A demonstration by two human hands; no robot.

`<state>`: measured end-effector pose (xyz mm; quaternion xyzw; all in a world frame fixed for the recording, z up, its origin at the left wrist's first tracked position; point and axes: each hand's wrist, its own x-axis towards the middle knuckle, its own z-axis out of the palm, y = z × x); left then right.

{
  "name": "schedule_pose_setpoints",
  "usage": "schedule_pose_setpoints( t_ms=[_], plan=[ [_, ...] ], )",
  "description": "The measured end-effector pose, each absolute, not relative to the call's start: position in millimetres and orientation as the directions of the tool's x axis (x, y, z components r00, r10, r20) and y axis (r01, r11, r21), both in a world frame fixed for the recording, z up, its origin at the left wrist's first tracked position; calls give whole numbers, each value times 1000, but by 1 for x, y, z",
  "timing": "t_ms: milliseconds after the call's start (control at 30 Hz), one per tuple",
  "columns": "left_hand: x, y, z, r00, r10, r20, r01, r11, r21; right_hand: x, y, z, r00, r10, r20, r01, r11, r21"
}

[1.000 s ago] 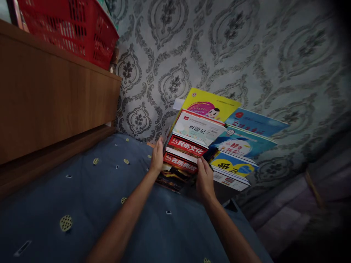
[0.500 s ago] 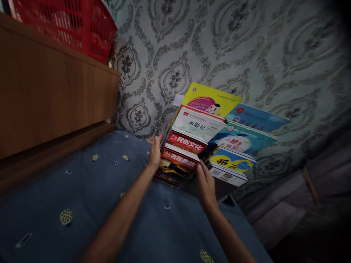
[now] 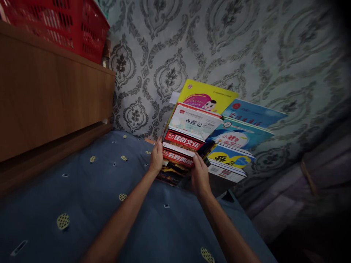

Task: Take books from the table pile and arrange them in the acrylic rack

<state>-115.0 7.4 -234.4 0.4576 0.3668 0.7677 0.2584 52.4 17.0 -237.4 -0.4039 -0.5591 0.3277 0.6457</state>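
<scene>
Two rows of upright books stand in a dark holder on the bed. At the front of the left row is a book with a red title band and a dark landscape cover (image 3: 175,171). My left hand (image 3: 156,157) grips its left edge, and my right hand (image 3: 200,174) has the upper right corner, thumb on the front. Behind it come another red-banded book (image 3: 183,140), a pale book (image 3: 195,122) and a tall yellow book (image 3: 211,95). The right row holds a blue-and-yellow book (image 3: 229,157) and teal books (image 3: 244,133). My fingertips are partly hidden behind the covers.
The books stand on a dark blue patterned bedsheet (image 3: 90,193), close to the patterned wall (image 3: 137,73). A wooden cabinet (image 3: 55,95) on the left carries a red plastic basket (image 3: 90,33). Greyish fabric (image 3: 290,197) hangs at the right.
My right hand has shifted slightly left and up along the front book, nearer my left hand. The front red-banded books sit a little more upright. The view has moved slightly.
</scene>
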Motion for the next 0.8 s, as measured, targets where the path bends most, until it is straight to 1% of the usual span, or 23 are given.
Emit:
schedule_pose_setpoints(
  t_ms=[467, 633, 800],
  plan=[
    [-114, 5, -238, -411, 709, 573, 70, -602, 796, 50, 20, -241, 149, 869, 472, 74, 466, -881],
    [-116, 4, -238, -394, 709, 585, 75, -610, 789, 48, 19, -234, 126, 872, 473, 59, 470, -881],
    [-116, 6, -238, -396, 701, 592, 77, -618, 783, 40, 20, -228, 153, 866, 477, 57, 474, -879]
  ],
)
